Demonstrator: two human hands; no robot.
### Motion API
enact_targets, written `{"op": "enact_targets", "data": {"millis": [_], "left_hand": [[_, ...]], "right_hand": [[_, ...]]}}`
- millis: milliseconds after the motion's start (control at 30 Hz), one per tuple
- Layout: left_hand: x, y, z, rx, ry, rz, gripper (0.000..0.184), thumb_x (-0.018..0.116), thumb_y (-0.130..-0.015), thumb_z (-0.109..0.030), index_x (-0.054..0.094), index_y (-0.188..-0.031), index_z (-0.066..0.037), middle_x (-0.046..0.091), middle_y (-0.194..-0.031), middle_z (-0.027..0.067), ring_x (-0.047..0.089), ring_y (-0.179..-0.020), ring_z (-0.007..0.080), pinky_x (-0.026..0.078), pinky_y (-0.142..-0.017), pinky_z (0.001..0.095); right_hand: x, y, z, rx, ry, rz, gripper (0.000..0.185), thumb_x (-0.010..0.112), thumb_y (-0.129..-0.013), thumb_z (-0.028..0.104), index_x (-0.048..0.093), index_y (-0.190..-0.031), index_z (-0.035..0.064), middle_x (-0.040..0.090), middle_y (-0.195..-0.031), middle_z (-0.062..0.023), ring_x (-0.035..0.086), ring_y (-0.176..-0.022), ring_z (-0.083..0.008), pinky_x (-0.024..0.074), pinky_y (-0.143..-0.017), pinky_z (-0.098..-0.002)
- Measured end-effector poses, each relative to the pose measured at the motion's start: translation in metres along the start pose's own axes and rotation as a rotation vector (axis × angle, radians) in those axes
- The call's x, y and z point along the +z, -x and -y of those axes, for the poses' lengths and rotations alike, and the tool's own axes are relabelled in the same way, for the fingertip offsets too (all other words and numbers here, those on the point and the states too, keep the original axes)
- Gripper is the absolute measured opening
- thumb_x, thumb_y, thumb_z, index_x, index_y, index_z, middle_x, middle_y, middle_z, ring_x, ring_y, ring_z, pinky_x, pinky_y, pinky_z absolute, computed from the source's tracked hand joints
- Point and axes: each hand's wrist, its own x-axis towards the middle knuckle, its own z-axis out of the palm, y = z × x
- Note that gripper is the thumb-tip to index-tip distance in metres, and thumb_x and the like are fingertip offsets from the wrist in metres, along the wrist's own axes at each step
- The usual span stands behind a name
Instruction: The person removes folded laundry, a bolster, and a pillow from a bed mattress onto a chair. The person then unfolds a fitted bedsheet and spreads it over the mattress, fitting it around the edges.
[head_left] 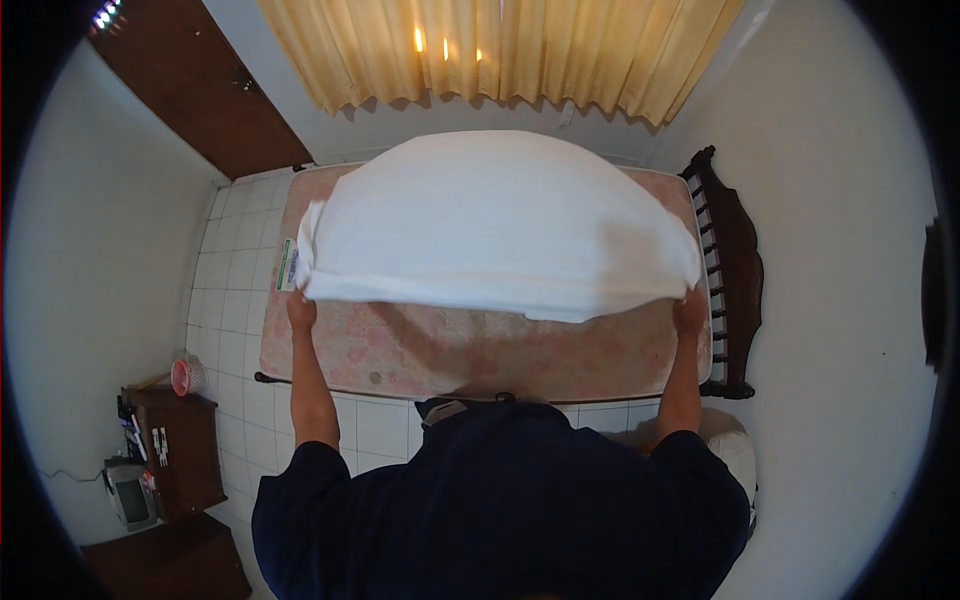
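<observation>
A white sheet (490, 220) billows above a pink floral mattress (480, 350), spread wide between my two hands. My left hand (301, 305) is closed on the sheet's near left corner, close to the mattress label. At the opposite end, my right hand (689, 308) grips the near right corner beside the headboard. Both arms reach forward and apart. The sheet's near edge runs almost straight from hand to hand, and its far part bulges toward the curtain. The fingertips are partly hidden by the cloth.
A dark wooden headboard (730, 270) stands at the right end of the bed. Yellow curtains (500, 50) hang behind it, with a brown door (200, 80) at the far left. A wooden cabinet (180, 450) and a pink basket (183, 377) stand on the left side.
</observation>
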Motion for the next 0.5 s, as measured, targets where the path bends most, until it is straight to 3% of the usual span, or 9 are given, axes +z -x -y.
{"op": "enact_targets", "data": {"millis": [67,133,233,300,333,400,433,500], "left_hand": [[0.0,0.059,0.011,-0.135,-0.19,0.27,0.048,0.057,-0.082,-0.004,0.07,-0.128,-0.011,0.068,-0.118,0.025,0.065,-0.11,0.0398,0.051,-0.097,0.0489],[0.008,0.09,0.009,-0.389,-0.319,0.514,0.052,0.058,-0.083,-0.008,0.067,-0.133,-0.011,0.066,-0.126,0.0233,0.063,-0.116,0.0395,0.049,-0.104,0.0465],[0.034,0.138,0.027,-0.386,-0.308,0.636,0.049,0.061,-0.088,-0.018,0.064,-0.136,-0.009,0.064,-0.132,0.0225,0.061,-0.122,0.0388,0.049,-0.106,0.0447],[0.042,0.167,0.016,-0.17,-0.343,0.836,0.043,0.063,-0.088,-0.024,0.071,-0.125,-0.006,0.07,-0.12,0.0248,0.067,-0.112,0.0395,0.052,-0.1,0.0484],[0.048,0.174,0.01,-0.177,-0.34,0.841,0.043,0.063,-0.088,-0.024,0.071,-0.125,-0.006,0.07,-0.12,0.0248,0.067,-0.112,0.0395,0.052,-0.1,0.0484],[0.065,0.187,0.002,-0.284,-0.52,1.216,0.039,0.063,-0.09,-0.029,0.072,-0.12,-0.006,0.072,-0.115,0.023,0.069,-0.108,0.0394,0.054,-0.097,0.0487],[0.072,0.199,0.003,-0.291,-0.516,1.216,0.039,0.063,-0.09,-0.029,0.072,-0.12,-0.006,0.072,-0.115,0.023,0.069,-0.108,0.0394,0.054,-0.097,0.0487],[0.095,0.225,0.015,-0.115,-0.428,1.302,0.039,0.057,-0.092,-0.034,0.073,-0.117,-0.009,0.072,-0.111,0.0238,0.068,-0.107,0.0404,0.054,-0.096,0.0485]], "right_hand": [[0.012,0.045,-0.004,0.115,0.121,0.321,0.038,0.056,-0.091,0.01,0.064,-0.127,0.0026,0.067,-0.117,-0.0236,0.063,-0.109,-0.0448,0.052,-0.095,-0.0521],[0.051,0.09,-0.033,0.207,0.198,0.591,0.037,0.057,-0.091,0.014,0.065,-0.125,0.0036,0.067,-0.123,-0.0227,0.064,-0.113,-0.0415,0.0525,-0.098,-0.0503],[0.098,0.141,-0.057,0.337,0.366,1.033,0.035,0.06,-0.093,0.023,0.067,-0.123,0.0057,0.067,-0.129,-0.0172,0.066,-0.117,-0.0361,0.0562,-0.095,-0.0457],[0.1,0.179,-0.036,0.363,0.38,1.07,0.042,0.06,-0.092,0.029,0.067,-0.126,0.0059,0.066,-0.133,-0.0147,0.066,-0.12,-0.0342,0.0546,-0.099,-0.0433],[0.124,0.196,-0.049,0.359,0.387,1.074,0.042,0.06,-0.092,0.029,0.067,-0.126,0.0059,0.066,-0.133,-0.0147,0.066,-0.12,-0.0342,0.0546,-0.099,-0.0433],[0.117,0.209,-0.012,0.363,0.325,1.136,0.046,0.058,-0.093,0.035,0.068,-0.125,0.0028,0.066,-0.134,-0.0161,0.064,-0.122,-0.0343,0.0528,-0.101,-0.0446],[0.112,0.212,0.01,0.354,0.281,1.169,0.049,0.057,-0.094,0.037,0.068,-0.125,0.0013,0.065,-0.134,-0.0168,0.063,-0.124,-0.0344,0.0518,-0.103,-0.0453],[0.112,0.221,0.052,0.325,0.23,1.21,0.055,0.055,-0.095,0.043,0.068,-0.124,-0.0018,0.065,-0.135,-0.0182,0.061,-0.126,-0.0346,0.05,-0.105,-0.0466]]}}
